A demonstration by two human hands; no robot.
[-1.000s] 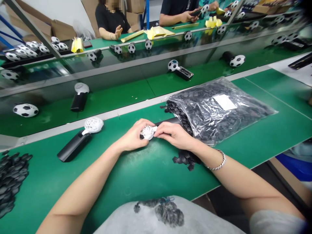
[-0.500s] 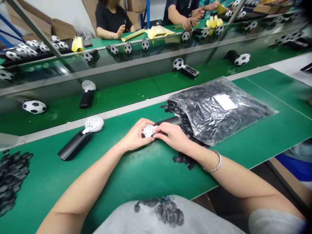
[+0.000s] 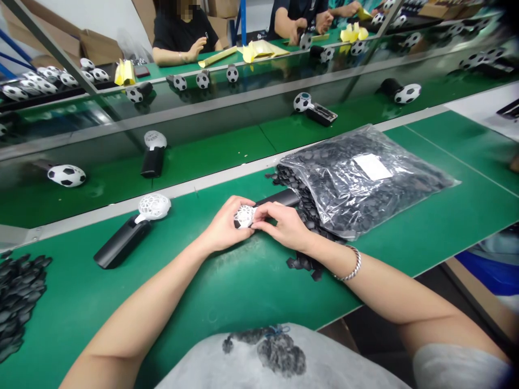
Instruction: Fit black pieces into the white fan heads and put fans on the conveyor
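Two ball-headed units are on the near side of the green bench: one in the hands, one resting. The held unit is near the middle of the bench's length, toward its far edge. Its white lattice ball has a dark patch at the left, and its black handle slants away to the right, the end reaching the mouth of the bag.

The left hand is curled around the ball, fingers over the far side and thumb along the near side, open only as wide as the ball it holds. The right hand comes in from the other side, thumb and forefinger drawn close together at the ball's right side. Whether those tips meet, or have a small piece between them, I cannot tell. One twisted bracelet circles the right wrist.

The resting unit lies by the bench's far edge, left of the hands, its white ball toward that edge.

One clear bag with one white label lies to the right, full of black pieces. Some spill from its mouth, and a small cluster lies by the right forearm. One separate heap of black pieces is at the bench's left end.

Beyond the far edge, a green belt carries four clearly visible units, with more blurred toward the right.
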